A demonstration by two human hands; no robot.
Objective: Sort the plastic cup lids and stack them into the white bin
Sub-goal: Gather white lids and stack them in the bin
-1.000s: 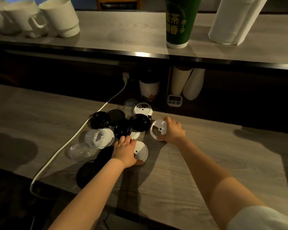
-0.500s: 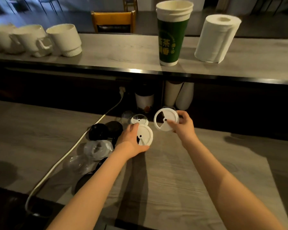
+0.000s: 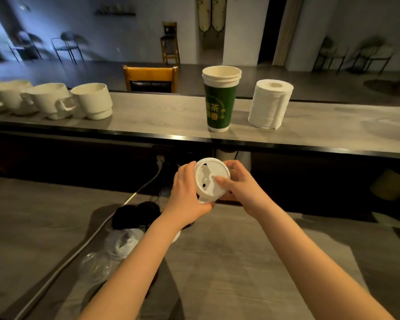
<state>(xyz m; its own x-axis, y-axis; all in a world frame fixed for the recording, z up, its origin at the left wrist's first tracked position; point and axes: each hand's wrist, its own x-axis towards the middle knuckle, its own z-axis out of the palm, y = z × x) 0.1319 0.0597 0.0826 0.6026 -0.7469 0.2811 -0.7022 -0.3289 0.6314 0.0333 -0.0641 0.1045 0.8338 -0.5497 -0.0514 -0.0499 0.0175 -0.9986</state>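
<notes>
Both hands hold white plastic lids (image 3: pixel 210 181) together above the counter, in the middle of the view. My left hand (image 3: pixel 186 192) grips them from the left and below. My right hand (image 3: pixel 239 188) holds them from the right, its thumb pressed on the top face. I cannot tell how many lids are stacked there. Below my left arm lie black lids (image 3: pixel 136 214), a frosted white lid (image 3: pixel 123 242) and a clear lid (image 3: pixel 95 266) on the wood counter (image 3: pixel 229 262). No white bin is in view.
A white cable (image 3: pixel 83 248) runs across the counter past the lids. On the raised shelf (image 3: pixel 162 121) stand a green paper cup stack (image 3: pixel 221 100), a paper towel roll (image 3: pixel 269 103) and several white mugs (image 3: pixel 56 101). A wooden chair (image 3: pixel 150 79) stands behind it.
Each hand picked up a white lid from the counter, then brought them together and raised them. The camera tilted up, so more of the room shows.
</notes>
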